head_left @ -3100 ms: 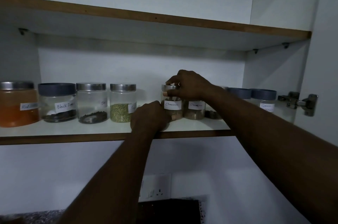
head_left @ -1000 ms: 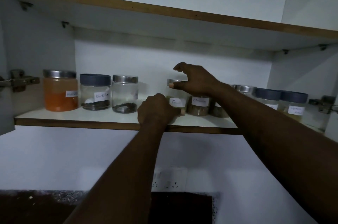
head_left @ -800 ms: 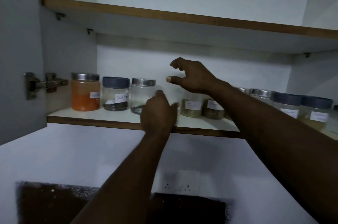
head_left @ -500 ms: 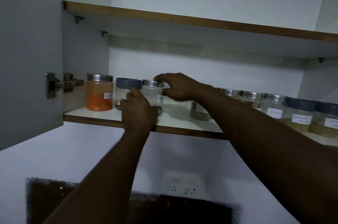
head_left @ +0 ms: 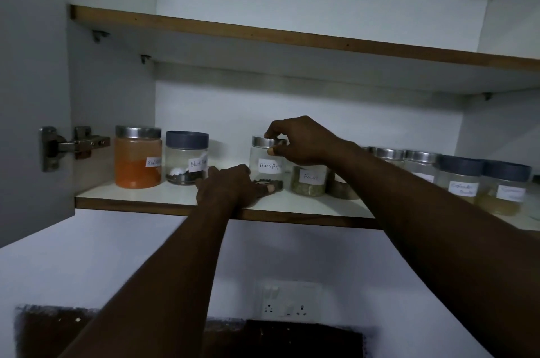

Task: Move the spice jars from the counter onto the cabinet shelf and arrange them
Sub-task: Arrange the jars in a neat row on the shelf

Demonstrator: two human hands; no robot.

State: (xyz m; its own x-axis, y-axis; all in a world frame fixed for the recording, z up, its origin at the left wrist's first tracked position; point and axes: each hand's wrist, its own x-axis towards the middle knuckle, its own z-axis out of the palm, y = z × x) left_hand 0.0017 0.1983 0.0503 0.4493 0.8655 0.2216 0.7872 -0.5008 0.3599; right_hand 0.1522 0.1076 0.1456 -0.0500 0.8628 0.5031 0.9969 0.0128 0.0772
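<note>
On the cabinet shelf (head_left: 146, 197), an orange jar (head_left: 137, 157) stands at the 9 o'clock end, with a dark-lidded jar (head_left: 187, 159) just beside it at its 3 o'clock. Past a gap, the left grip (head_left: 230, 187) curls round the base of the upright Black Pepper jar (head_left: 267, 166). The right grip (head_left: 304, 141) pinches its silver lid (head_left: 263, 142) from 3 o'clock. The Fennel jar (head_left: 309, 181) stands just beside at 3 o'clock, with further jars (head_left: 461, 179) beyond.
</note>
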